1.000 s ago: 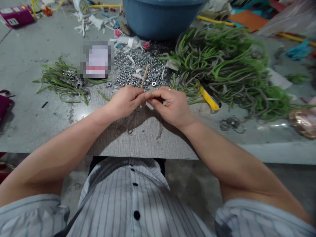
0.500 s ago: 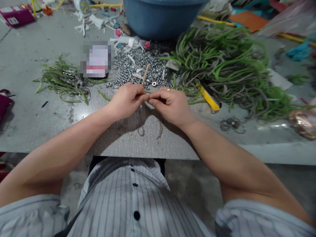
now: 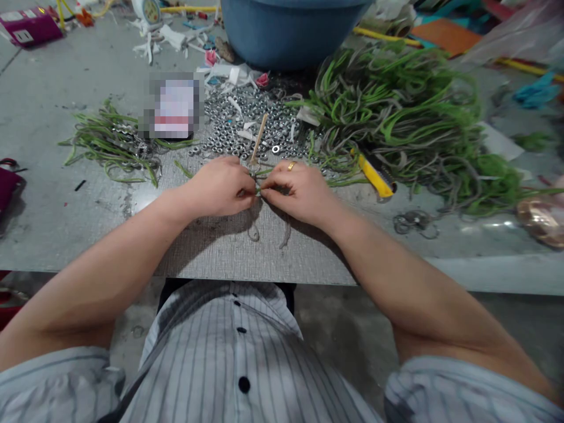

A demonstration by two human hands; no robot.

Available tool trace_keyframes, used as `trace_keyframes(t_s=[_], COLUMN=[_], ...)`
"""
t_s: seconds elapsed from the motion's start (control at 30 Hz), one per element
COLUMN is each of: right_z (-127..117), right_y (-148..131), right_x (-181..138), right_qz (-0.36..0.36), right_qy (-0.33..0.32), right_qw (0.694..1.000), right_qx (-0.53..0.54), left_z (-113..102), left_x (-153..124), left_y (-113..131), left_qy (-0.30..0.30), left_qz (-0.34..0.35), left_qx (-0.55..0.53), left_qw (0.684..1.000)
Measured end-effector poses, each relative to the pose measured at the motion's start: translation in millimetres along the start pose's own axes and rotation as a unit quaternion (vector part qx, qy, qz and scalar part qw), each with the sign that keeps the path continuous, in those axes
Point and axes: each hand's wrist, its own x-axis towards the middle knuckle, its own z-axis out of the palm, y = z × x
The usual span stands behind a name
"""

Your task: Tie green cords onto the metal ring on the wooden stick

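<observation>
A green cord (image 3: 265, 172) lies between the two hands at the middle of the near table edge, a short part of it visible at the fingertips; its long axis there runs roughly crosswise, from one hand to the other. Neither hand is clearly nearer. The right hand (image 3: 303, 192) has thumb and forefinger pinched together on the cord. The left hand (image 3: 222, 187) is curled, its thumb and forefinger closed and apparently on the same cord, though its grip is partly hidden. Grey strands (image 3: 253, 234) lie below the fingers, toward the body. Just beyond the hands, a tilted wooden stick (image 3: 259, 136) rises beside scattered metal rings (image 3: 220, 140). A yellow-handled tool (image 3: 373, 175) and a large cord heap (image 3: 409, 117) lie to the right; a smaller cord bundle (image 3: 99, 141) lies to the left.
</observation>
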Motion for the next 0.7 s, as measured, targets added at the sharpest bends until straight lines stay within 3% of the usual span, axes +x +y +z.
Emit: trace_keyframes(t_s=[0.2,0.43,0.7], right_z=[1.2,1.6,5.1], right_y=[-2.2,-9.0,-9.5], right_x=[-0.4,-0.3,-0.9], right_qz=[0.03,0.032,0.016], right_qy=[-0.012,-0.019,-0.012], right_qw=[0.996,0.99,0.985], right_qx=[-0.078,-0.139,-0.169], left_z=[1.1,1.8,5.5], left_x=[1.3,1.9,3.0], left_y=[-2.0,-0.3,-1.4], left_qy=[-0.028,-0.023,-0.007], left_qz=[-0.052,-0.127,-0.123], left_qx=[0.045,0.008,0.0], left_qw=[0.997,0.992,0.992])
